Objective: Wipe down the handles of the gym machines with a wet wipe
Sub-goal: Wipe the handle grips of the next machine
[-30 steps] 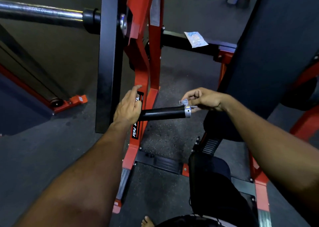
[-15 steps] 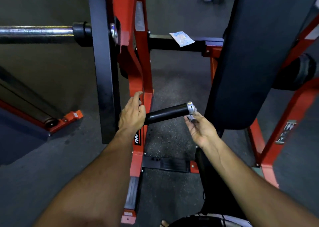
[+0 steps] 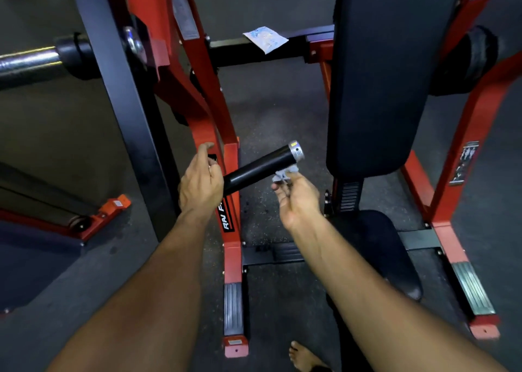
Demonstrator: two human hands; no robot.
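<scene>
The black machine handle (image 3: 260, 169) with a silver end cap (image 3: 295, 150) sticks out to the right from the red upright (image 3: 231, 202). My right hand (image 3: 298, 199) sits just under the handle's outer end, palm up, and pinches a small crumpled grey wet wipe (image 3: 285, 173) in its fingertips. The wipe touches the underside of the handle near the cap. My left hand (image 3: 200, 183) hovers at the handle's base beside the red upright, fingers loosely curled and holding nothing I can see.
A wipe packet (image 3: 265, 38) lies on the black crossbar behind. The black back pad (image 3: 375, 75) stands close on the right above the seat (image 3: 387, 253). A chrome bar (image 3: 25, 63) and a black post (image 3: 127, 111) stand left. My bare foot (image 3: 303, 356) is below.
My right hand dropped from the end cap to the underside of the handle with the wipe. My left hand loosened its hold on the red upright.
</scene>
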